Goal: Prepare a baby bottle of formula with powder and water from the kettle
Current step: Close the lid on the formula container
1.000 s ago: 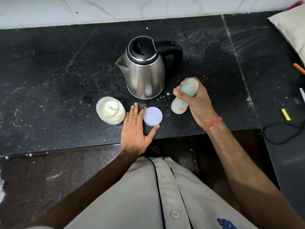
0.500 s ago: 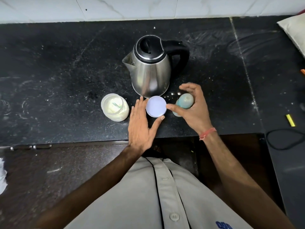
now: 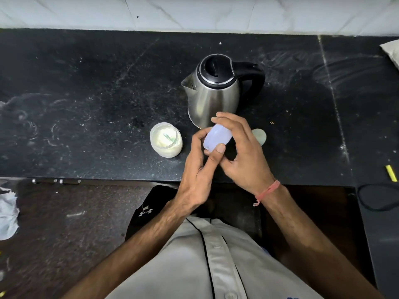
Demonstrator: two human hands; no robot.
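A steel kettle [image 3: 216, 91] with a black lid and handle stands on the black counter [image 3: 86, 104]. In front of it, both hands hold a pale lilac lid [image 3: 216, 139] lifted off the counter. My left hand [image 3: 200, 169] pinches the lid's near edge with thumb and fingers. My right hand [image 3: 241, 152] curls over its far side. An open jar of white powder [image 3: 165, 140] with a green scoop inside stands left of the hands. The baby bottle [image 3: 260, 135] stands behind my right hand, mostly hidden.
A yellow marker [image 3: 391, 173] and a black cable [image 3: 377, 197] lie at the right. A pale cushion corner [image 3: 391, 50] shows at the far right edge. White crumpled cloth [image 3: 7, 212] lies low at the left. A white tiled wall [image 3: 194, 11] backs the counter.
My right hand set the bottle down on the counter and let go. Both hands then picked up the lilac lid, which lay flat by my left hand.
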